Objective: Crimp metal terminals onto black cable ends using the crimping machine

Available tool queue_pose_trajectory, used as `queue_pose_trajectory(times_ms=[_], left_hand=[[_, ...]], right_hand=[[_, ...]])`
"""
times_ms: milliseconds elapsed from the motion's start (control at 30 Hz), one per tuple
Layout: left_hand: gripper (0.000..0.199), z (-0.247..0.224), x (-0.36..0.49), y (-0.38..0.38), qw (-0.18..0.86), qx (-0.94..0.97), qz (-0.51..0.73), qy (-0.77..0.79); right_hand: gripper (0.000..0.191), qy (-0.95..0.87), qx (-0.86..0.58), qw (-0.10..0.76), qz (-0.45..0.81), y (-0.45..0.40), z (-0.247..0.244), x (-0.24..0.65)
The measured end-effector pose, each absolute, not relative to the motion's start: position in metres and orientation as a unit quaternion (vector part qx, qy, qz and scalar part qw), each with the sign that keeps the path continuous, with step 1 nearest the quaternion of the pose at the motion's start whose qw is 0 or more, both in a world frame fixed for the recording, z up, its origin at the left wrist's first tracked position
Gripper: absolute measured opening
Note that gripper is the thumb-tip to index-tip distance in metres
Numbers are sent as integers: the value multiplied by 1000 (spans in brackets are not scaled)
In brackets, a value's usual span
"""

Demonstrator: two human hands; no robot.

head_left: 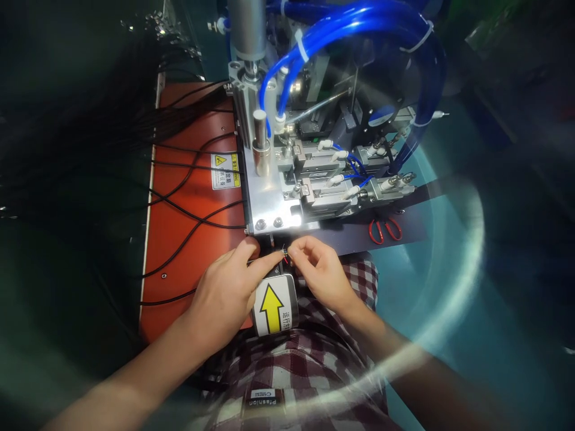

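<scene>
Orange plate point(215, 239): crossed by black cables point(198, 221).
Wires point(284, 253): held between the hands, equally near; long axis unclear.
Right hand point(324, 272): wires pinched.
Left hand point(227, 287): one tip touching; pinch cannot be told.

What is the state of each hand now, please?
Left hand: index finger at the wires; grip cannot be told.
Right hand: fingertips closed, pinching the wires.
</scene>
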State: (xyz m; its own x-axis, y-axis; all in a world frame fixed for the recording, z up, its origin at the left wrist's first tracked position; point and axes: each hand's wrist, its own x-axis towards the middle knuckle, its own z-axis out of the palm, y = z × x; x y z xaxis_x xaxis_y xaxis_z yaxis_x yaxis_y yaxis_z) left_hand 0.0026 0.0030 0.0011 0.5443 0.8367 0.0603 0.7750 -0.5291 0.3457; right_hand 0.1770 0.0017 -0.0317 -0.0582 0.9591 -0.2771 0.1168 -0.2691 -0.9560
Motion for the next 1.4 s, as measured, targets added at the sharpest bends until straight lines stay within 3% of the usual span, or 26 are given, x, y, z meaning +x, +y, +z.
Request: queue_pose_trajectory(times_ms=[233, 600, 867, 1400], left_hand=[[38, 0, 2, 2, 140, 868, 115, 462], [38, -2, 2, 3, 138, 869, 132, 457], [37, -4, 1, 4, 134, 876, 156, 437], [35, -5, 0, 4, 147, 872, 171, 435]], right_hand=[[18, -418, -555, 381, 609, 4, -31, 183], [15, -464, -572, 365, 569, 1, -31, 185], [8, -602, -572, 384, 404, -3, -33, 186], [18, -388, -580, 345, 628, 10, -28, 180]])
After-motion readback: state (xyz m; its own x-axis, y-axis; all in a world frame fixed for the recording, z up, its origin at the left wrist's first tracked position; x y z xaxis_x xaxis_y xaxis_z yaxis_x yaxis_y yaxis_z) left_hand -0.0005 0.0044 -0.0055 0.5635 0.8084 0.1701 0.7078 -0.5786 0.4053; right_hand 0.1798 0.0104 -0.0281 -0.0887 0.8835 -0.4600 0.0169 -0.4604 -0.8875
